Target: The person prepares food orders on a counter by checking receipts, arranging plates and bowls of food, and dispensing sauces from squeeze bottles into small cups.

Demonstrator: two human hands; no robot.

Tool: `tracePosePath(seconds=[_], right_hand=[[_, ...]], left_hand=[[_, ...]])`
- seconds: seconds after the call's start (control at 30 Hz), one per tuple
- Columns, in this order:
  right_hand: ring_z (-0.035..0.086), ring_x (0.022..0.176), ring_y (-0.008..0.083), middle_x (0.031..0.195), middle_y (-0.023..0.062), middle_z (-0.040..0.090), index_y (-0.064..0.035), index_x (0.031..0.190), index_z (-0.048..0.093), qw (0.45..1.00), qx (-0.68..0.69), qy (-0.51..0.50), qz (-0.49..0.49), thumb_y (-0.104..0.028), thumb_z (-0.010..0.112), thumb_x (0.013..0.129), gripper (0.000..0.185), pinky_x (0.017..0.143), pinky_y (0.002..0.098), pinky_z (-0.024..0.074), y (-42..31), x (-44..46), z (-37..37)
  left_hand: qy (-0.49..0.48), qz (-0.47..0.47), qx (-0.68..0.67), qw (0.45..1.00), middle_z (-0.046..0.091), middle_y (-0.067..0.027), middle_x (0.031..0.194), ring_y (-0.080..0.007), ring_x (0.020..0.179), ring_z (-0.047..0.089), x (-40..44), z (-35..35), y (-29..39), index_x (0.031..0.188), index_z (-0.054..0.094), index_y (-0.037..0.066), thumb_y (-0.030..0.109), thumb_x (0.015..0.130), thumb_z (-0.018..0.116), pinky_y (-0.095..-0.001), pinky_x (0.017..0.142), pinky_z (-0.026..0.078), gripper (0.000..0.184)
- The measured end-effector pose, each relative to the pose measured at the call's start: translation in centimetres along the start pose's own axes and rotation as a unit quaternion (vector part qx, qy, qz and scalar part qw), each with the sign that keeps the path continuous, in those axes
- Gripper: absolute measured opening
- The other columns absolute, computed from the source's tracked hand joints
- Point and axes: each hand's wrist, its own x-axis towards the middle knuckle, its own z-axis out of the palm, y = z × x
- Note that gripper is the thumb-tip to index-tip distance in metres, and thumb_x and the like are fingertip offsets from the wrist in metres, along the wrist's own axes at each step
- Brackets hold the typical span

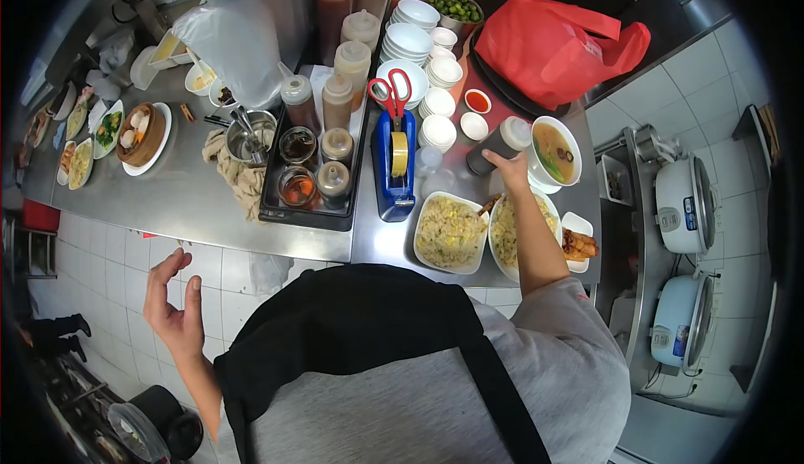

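Note:
My right hand (509, 168) is wrapped round a dark bottle (494, 149) with a whitish lid, its fingers partly hidden behind it. Close beside that hand stands a white bowl of soup (553, 156) with greens in it. Below my right forearm sit a square dish of fried rice (450, 231), a second rice dish (506, 228) partly covered by the arm, and a small dish of fried rolls (578, 244). Off the counter's front edge, over the floor, my left hand (173, 302) is held up with thumb and fingers apart, holding nothing.
A blue tape dispenser (394, 167) holds red-handled scissors (390, 94). To its left, a black tray (306, 219) carries sauce bottles and jars. White bowls (408, 43) are stacked behind, near a red bag (548, 49). A bamboo steamer (142, 135) stands far left; rice cookers (682, 204) are right.

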Motion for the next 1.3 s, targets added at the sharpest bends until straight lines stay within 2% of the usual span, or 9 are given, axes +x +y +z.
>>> tracePosePath(seconds=[0.07, 0.2, 0.3, 0.33, 0.43, 0.63, 0.83, 1.03, 1.3], right_hand=[[0.058, 0.084, 0.0169, 0.093, 0.0060, 0.059, -0.0046, 0.108, 0.050, 0.996, -0.002, 0.077, -0.051, -0.011, 0.076, 0.060, 0.055, 0.078, 0.0308, 0.0460, -0.7, 0.4, 0.4], [0.060, 0.082, 0.0227, 0.091, 0.0125, 0.062, -0.0001, 0.105, 0.051, 0.993, -0.112, 0.006, 0.034, -0.022, 0.078, 0.052, 0.064, 0.075, 0.0344, 0.0477, -4.8, 1.3, -1.9], [0.062, 0.084, 0.0274, 0.091, 0.0175, 0.063, 0.0015, 0.107, 0.052, 0.914, -0.391, -0.063, 0.086, -0.033, 0.078, 0.048, 0.073, 0.077, 0.0354, 0.0475, -6.8, 1.7, -2.7], [0.061, 0.090, 0.0305, 0.095, 0.0205, 0.062, 0.0005, 0.108, 0.053, 0.888, -0.447, -0.056, 0.090, -0.041, 0.076, 0.044, 0.079, 0.079, 0.0365, 0.0472, -7.1, 1.9, -2.3], [0.061, 0.091, 0.0304, 0.098, 0.0198, 0.062, -0.0017, 0.110, 0.054, 0.813, -0.563, -0.101, 0.104, -0.042, 0.076, 0.044, 0.080, 0.080, 0.0371, 0.0473, -8.6, 2.6, -0.5], [0.061, 0.094, 0.0290, 0.101, 0.0176, 0.062, -0.0012, 0.107, 0.058, 0.761, -0.605, -0.151, 0.181, -0.039, 0.076, 0.045, 0.075, 0.082, 0.0366, 0.0466, -10.3, 4.3, 0.7], [0.061, 0.095, 0.0256, 0.103, 0.0143, 0.063, -0.0031, 0.101, 0.063, 0.639, -0.713, -0.212, 0.198, -0.027, 0.079, 0.047, 0.062, 0.080, 0.0357, 0.0489, -12.0, 4.9, 2.1], [0.062, 0.094, 0.0252, 0.101, 0.0127, 0.064, -0.0061, 0.095, 0.066, 0.601, -0.762, -0.207, 0.118, -0.020, 0.081, 0.048, 0.051, 0.079, 0.0352, 0.0501, -11.7, 5.3, 2.5], [0.063, 0.092, 0.0256, 0.098, 0.0136, 0.065, -0.0061, 0.094, 0.067, 0.592, -0.765, -0.215, 0.134, -0.019, 0.081, 0.052, 0.046, 0.078, 0.0339, 0.0506, -11.2, 5.3, 1.9]], left_hand=[[-0.001, 0.001, -0.001, 1.000, 0.062, -0.0136, 0.092, -0.0224, 0.085, 0.060, -0.1, -0.1, -0.2, 0.102, 0.058, -0.003, 0.002, 0.075, 0.063, -0.0310, 0.080, 0.044, 0.028], [0.003, -0.005, 0.003, 1.000, 0.062, -0.0136, 0.093, -0.0222, 0.086, 0.059, -0.4, -0.5, -1.0, 0.102, 0.058, -0.003, 0.002, 0.075, 0.063, -0.0308, 0.080, 0.043, 0.028], [0.005, -0.013, -0.010, 1.000, 0.062, -0.0138, 0.093, -0.0220, 0.086, 0.059, -0.4, -0.3, -1.2, 0.102, 0.058, -0.003, 0.002, 0.075, 0.063, -0.0305, 0.080, 0.043, 0.028], [0.002, -0.013, -0.012, 1.000, 0.062, -0.0139, 0.092, -0.0220, 0.086, 0.059, -0.4, -0.1, -1.2, 0.102, 0.058, -0.003, 0.003, 0.075, 0.063, -0.0306, 0.080, 0.043, 0.028], [0.000, -0.008, -0.013, 1.000, 0.063, -0.0140, 0.092, -0.0220, 0.086, 0.059, -0.2, -0.2, -1.2, 0.102, 0.058, -0.003, 0.004, 0.076, 0.063, -0.0306, 0.080, 0.043, 0.028], [0.012, -0.010, -0.008, 1.000, 0.062, -0.0137, 0.091, -0.0220, 0.086, 0.059, -0.6, -0.9, -2.3, 0.103, 0.058, -0.003, 0.005, 0.076, 0.064, -0.0306, 0.080, 0.043, 0.029], [0.006, -0.012, -0.012, 1.000, 0.062, -0.0140, 0.091, -0.0224, 0.085, 0.059, -0.6, -0.8, -2.6, 0.103, 0.058, -0.003, 0.004, 0.075, 0.064, -0.0306, 0.079, 0.043, 0.029], [0.007, -0.011, -0.012, 1.000, 0.062, -0.0140, 0.092, -0.0225, 0.086, 0.060, -0.5, -0.8, -3.0, 0.103, 0.058, -0.003, 0.003, 0.075, 0.064, -0.0308, 0.080, 0.044, 0.029], [0.004, -0.021, -0.019, 1.000, 0.062, -0.0140, 0.092, -0.0225, 0.086, 0.060, -0.4, -0.7, -3.2, 0.102, 0.058, -0.003, 0.003, 0.074, 0.064, -0.0308, 0.080, 0.044, 0.029]])
